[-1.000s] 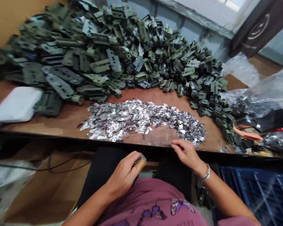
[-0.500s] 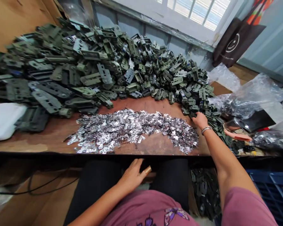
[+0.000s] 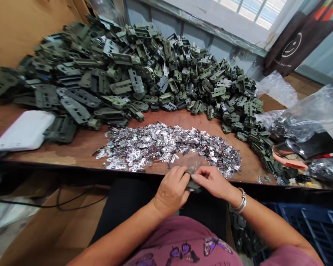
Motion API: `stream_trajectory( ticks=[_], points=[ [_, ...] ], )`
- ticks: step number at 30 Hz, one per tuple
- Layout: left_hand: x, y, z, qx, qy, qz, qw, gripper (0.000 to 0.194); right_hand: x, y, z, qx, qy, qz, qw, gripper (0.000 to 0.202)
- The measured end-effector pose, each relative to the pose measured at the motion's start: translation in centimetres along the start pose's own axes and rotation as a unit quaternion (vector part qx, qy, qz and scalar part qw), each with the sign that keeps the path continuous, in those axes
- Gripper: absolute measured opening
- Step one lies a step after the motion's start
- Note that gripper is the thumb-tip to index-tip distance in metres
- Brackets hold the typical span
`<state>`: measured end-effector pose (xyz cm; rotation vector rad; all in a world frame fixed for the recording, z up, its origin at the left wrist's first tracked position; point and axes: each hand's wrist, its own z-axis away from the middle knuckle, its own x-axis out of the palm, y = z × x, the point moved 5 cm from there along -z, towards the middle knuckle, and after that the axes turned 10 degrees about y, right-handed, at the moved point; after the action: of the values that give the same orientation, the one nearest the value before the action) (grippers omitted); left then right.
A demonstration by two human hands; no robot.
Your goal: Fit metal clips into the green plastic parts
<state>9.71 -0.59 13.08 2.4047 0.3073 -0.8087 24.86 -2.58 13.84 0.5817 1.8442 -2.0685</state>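
Observation:
A dark green part, partly covered by fingers and blurred, is held between my two hands at the table's front edge. My left hand wraps round its left side with curled fingers. From the right, my right hand pinches at its top with thumb and forefinger. Just beyond both hands lies a wide heap of small shiny metal pieces on the brown table. Behind that, a large pile of green slotted parts stretches across the table and down its right side.
A white flat box with a cable sits at the left. Clear plastic bags and an orange-handled object are at the right. A blue crate stands below the table.
My right hand has come from the green pile at the right to the front centre. My left hand has risen from my lap and closed on the green part. The view has shifted slightly.

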Motion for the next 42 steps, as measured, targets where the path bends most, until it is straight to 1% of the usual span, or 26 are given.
stream_trajectory(
  ticks=[1,2,3,4,5,6,7,9,10,11,12,13,14,16,18,19,20,22,24,25,29,32,35,38,40,42],
  points=[
    [0.0,-0.4,0.1,-0.028,-0.014,0.031,0.999,0.010,0.6,0.1,-0.2,-0.007,-0.020,0.002,1.000,0.042],
    [-0.1,-0.9,0.4,-0.073,-0.022,0.068,0.995,0.006,0.5,0.4,-0.7,-0.021,-0.015,0.026,0.999,0.048],
    [-0.3,-1.6,0.7,-0.133,-0.026,0.106,0.985,0.006,0.0,0.7,-1.5,-0.040,0.012,0.074,0.996,0.049],
    [-0.4,-2.4,1.1,-0.204,-0.028,0.146,0.967,0.011,-0.8,1.1,-2.4,-0.061,0.051,0.144,0.986,0.045],
    [-0.5,-3.0,1.5,-0.277,-0.034,0.190,0.941,0.014,-1.5,1.5,-3.4,-0.078,0.088,0.227,0.967,0.038],
    [-0.5,-3.5,2.0,-0.344,-0.046,0.236,0.907,0.018,-2.0,1.9,-4.3,-0.089,0.109,0.312,0.940,0.029],
    [-0.4,-3.8,2.5,-0.400,-0.060,0.280,0.871,0.021,-2.2,2.4,-5.1,-0.091,0.112,0.388,0.910,0.023],
    [-0.4,-4.0,3.4,-0.474,-0.081,0.340,0.808,0.027,-2.0,3.4,-6.3,-0.080,0.085,0.496,0.860,0.021],
    [-0.4,-4.0,3.7,-0.497,-0.086,0.356,0.787,0.028,-1.7,3.7,-6.6,-0.077,0.071,0.526,0.844,0.022],
    [-0.5,-4.0,4.0,-0.515,-0.088,0.364,0.771,0.029,-1.4,3.9,-6.7,-0.080,0.063,0.540,0.836,0.023],
    [-0.6,-4.1,4.3,-0.531,-0.086,0.367,0.759,0.030,-1.1,4.0,-6.7,-0.086,0.064,0.540,0.835,0.025],
    [-0.6,-4.1,4.7,-0.545,-0.083,0.370,0.748,0.031,-0.8,3.9,-6.6,-0.095,0.073,0.527,0.841,0.026],
    [-0.6,-4.1,5.0,-0.556,-0.080,0.374,0.738,0.032,-0.6,3.9,-6.3,-0.103,0.087,0.498,0.857,0.025],
    [-0.5,-4.3,5.4,-0.569,-0.064,0.385,0.724,0.034,-0.2,4.0,-5.7,-0.101,0.113,0.396,0.906,0.024],
    [-0.5,-4.5,5.7,-0.580,-0.037,0.396,0.710,0.038,0.4,4.6,-5.0,-0.065,0.109,0.284,0.950,0.027],
    [-0.5,-4.5,5.8,-0.586,-0.024,0.402,0.703,0.039,0.7,5.0,-4.7,-0.046,0.095,0.251,0.962,0.029],
    [-0.5,-4.6,5.8,-0.590,-0.012,0.406,0.698,0.040,0.9,5.3,-4.3,-0.034,0.084,0.243,0.966,0.031],
    [-0.6,-4.7,5.8,-0.594,-0.004,0.406,0.694,0.040,0.9,5.4,-3.6,-0.041,0.077,0.286,0.954,0.030],
    [-0.7,-4.7,5.8,-0.591,-0.010,0.398,0.702,0.038,0.5,5.1,-3.0,-0.070,0.089,0.327,0.938,0.022],
    [-0.7,-4.7,5.8,-0.587,-0.016,0.392,0.708,0.037,0.3,5.0,-2.8,-0.086,0.095,0.329,0.936,0.018],
    [-0.5,-4.6,5.6,-0.574,-0.039,0.362,0.733,0.037,0.6,4.7,-3.2,-0.127,0.077,0.303,0.941,0.019],
    [-0.2,-4.8,5.3,-0.561,-0.024,0.332,0.758,0.039,1.3,4.5,-4.1,-0.135,0.051,0.307,0.941,0.013],
    [-0.2,-4.8,4.9,-0.528,-0.002,0.313,0.790,0.036,1.9,3.2,-3.9,-0.144,0.040,0.232,0.961,0.009],
    [-0.3,-4.8,4.8,-0.502,0.001,0.306,0.809,0.033,2.6,1.3,-2.4,-0.133,0.021,0.136,0.981,0.010],
    [-0.4,-4.7,4.9,-0.488,-0.004,0.302,0.819,0.033,3.1,0.1,-1.2,-0.145,0.007,0.130,0.981,0.010],
    [-0.4,-4.4,4.9,-0.465,-0.022,0.309,0.829,0.033,3.4,-0.9,-0.4,-0.164,-0.006,0.154,0.974,0.011]
  ],
)
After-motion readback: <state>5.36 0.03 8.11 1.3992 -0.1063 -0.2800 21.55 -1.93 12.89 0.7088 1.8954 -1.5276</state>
